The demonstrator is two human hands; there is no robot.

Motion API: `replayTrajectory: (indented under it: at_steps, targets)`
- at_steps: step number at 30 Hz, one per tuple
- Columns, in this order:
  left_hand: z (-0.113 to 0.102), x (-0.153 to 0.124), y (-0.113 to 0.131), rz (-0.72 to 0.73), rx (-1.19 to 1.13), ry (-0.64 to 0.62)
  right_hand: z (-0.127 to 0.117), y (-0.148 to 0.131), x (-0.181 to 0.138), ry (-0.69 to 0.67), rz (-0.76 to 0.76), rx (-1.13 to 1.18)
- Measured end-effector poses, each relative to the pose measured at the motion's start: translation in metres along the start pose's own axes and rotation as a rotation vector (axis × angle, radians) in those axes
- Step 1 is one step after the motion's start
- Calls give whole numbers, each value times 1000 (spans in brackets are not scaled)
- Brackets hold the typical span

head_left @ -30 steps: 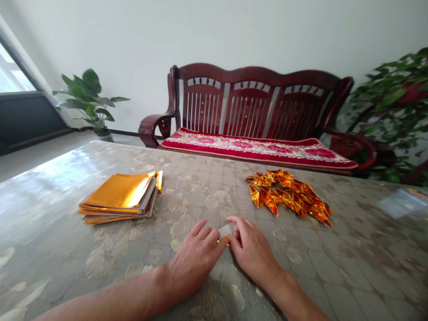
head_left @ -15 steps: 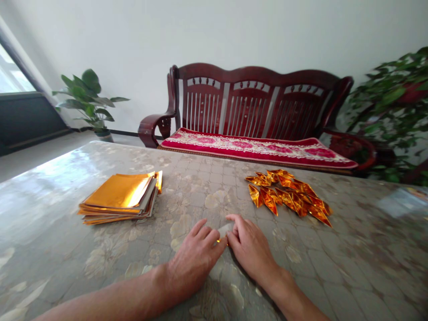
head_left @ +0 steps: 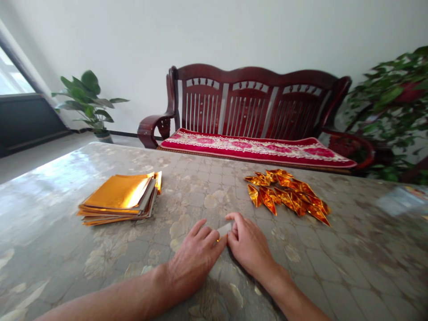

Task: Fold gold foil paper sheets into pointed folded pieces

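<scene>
Both my hands rest close together on the patterned table. My left hand and my right hand pinch and press one small folded piece of gold paper, its pale back showing between the fingertips. The fingers of both hands are curled onto it, and most of the piece is hidden under them. A stack of flat gold paper sheets lies to the left of my hands. To the upper right, beyond my right hand, lies a pile of several folded gold paper pieces.
Behind the table stands a dark red wooden bench with a red patterned cushion. A potted plant is at the back left by a window, and a leafy plant stands at the right.
My right hand has drawn slightly back and left over the paper, covering the orange edge that showed before. The left hand holds still.
</scene>
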State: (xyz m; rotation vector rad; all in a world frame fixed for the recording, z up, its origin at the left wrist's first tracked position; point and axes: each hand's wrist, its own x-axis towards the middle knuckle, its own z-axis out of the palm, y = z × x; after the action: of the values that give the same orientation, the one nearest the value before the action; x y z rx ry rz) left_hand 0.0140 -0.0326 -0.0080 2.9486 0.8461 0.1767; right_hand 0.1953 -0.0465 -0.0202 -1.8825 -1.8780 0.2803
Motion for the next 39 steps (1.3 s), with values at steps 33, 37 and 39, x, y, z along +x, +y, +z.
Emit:
replayTrajectory:
  at_steps: [33, 37, 39]
  targets:
    - [-2, 5, 0, -8, -3, -46, -4, 5, -5, -40, -101, 90]
    - [-2, 5, -1, -10, -2, -42, -5, 6, -6, -55, -120, 94]
    - [-2, 5, -2, -12, -1, -39, -6, 6, -6, -71, -140, 98]
